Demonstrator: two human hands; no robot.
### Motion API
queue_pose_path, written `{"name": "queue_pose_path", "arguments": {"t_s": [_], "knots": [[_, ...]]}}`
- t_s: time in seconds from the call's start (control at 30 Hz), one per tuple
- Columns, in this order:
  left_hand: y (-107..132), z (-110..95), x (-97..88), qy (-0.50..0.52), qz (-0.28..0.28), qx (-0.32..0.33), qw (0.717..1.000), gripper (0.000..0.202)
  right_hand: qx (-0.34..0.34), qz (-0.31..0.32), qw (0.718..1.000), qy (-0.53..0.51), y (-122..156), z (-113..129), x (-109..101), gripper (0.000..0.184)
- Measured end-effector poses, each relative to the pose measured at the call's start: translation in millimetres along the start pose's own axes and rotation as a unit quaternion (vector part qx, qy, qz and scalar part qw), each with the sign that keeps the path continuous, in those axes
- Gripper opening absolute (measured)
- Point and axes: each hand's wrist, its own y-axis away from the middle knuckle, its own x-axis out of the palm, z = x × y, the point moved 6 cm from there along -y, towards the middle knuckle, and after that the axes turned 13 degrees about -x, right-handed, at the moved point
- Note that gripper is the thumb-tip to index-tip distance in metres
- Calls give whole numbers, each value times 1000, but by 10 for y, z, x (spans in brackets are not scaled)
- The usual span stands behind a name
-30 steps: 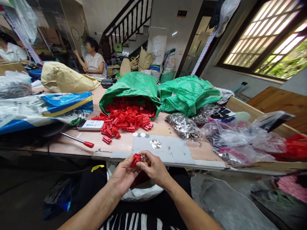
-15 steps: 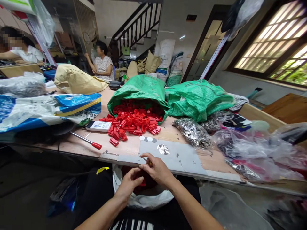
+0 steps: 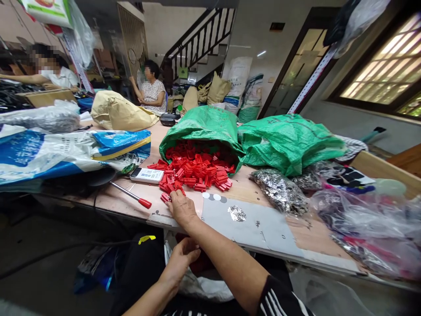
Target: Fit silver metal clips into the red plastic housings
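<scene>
r. hand [image 3: 183, 208] now at red pt. [image 3: 165, 198], pile's [image 3: 194, 169] 7 o'clock; work shifts there. fingertips on pt., pinch unclear. l. hand [image 3: 180, 260]: fingers curled, contents unclear.

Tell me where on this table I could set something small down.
Bare patches: the grey sheet between the right hand and the silver pieces; the tabletop between the red parts and the silver-filled bag. Crowded: the right end, with plastic bags.

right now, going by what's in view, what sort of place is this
Probably a small assembly workshop: red plastic parts spill from a green woven sack onto a worktable, and a clear bag of shiny metal pieces lies nearby.
</scene>
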Motion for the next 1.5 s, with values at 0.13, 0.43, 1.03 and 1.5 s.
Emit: {"name": "queue_pose_path", "arguments": {"t_s": [0.13,0.43,1.03,1.5], "knots": [[114,-172,-54,5,-25,16,1000,34,11,-13,999,-28,64,-61,-35,21],[304,-453,58,197,12,39,980,52,94,4,831,-548,1121,-402,-93,26],[325,-238,374,126,15,-81,989,44,245,-155,954,-73,2407,-1991,-759,20],[361,-205,512,115,59,-112,985,55,232,-145,959,-70,2304,-2034,-739,13]]}}
